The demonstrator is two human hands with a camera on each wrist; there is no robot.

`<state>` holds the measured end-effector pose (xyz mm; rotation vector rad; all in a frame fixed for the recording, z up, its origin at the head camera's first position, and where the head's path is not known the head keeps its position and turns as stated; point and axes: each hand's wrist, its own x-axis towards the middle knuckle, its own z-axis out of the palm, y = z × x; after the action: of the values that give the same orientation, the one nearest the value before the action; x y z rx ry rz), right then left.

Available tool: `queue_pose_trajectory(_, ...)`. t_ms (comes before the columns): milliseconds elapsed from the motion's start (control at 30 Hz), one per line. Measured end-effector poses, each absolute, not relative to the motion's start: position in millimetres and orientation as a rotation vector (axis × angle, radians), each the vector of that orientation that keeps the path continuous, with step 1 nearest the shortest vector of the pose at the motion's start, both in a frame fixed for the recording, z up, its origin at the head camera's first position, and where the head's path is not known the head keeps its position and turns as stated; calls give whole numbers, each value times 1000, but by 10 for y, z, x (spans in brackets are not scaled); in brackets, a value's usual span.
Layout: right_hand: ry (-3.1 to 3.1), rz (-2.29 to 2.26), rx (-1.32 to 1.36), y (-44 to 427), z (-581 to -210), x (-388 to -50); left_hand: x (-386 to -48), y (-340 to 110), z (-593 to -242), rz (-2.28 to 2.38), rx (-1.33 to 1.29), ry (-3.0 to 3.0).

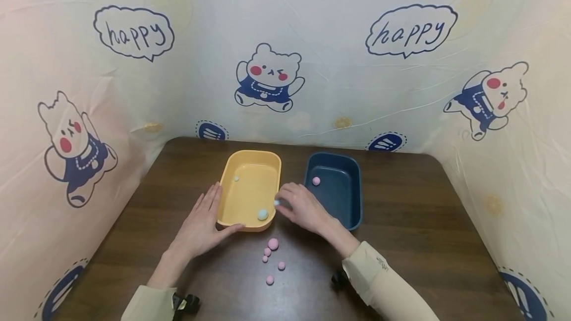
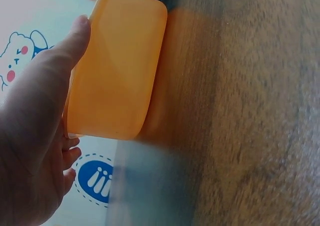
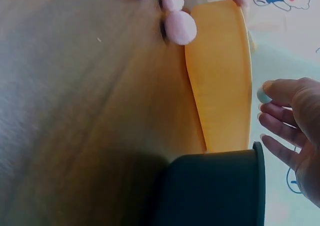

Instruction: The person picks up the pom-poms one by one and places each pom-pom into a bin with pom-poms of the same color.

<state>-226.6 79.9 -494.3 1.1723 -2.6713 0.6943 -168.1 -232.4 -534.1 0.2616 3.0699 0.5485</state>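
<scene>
My right hand pinches a small light-blue pompom between thumb and fingers, just over the right rim of the yellow tray. Inside that tray lie a larger pale-blue pompom near the front and a tiny pale one toward the back. My left hand rests against the tray's front left corner, fingers straight along the left side and thumb on the front rim, as the left wrist view also shows. To the right stands a dark blue tray holding one pink pompom.
Several loose pink pompoms lie on the brown wooden table in front of the yellow tray. A printed curtain hangs behind the table and along both sides. The two trays stand side by side with a narrow gap.
</scene>
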Motion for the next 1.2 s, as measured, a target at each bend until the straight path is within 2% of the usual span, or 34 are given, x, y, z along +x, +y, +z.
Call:
queue_pose_trajectory(567,-2670,615,1166,575,-4765,-2473,-1687,-2315,-5341,559,252,3068)
queue_pose_trajectory(1200,-2702,662,1124,555,-4784,-2433,-1676,-2324,-5341,549,260,3075)
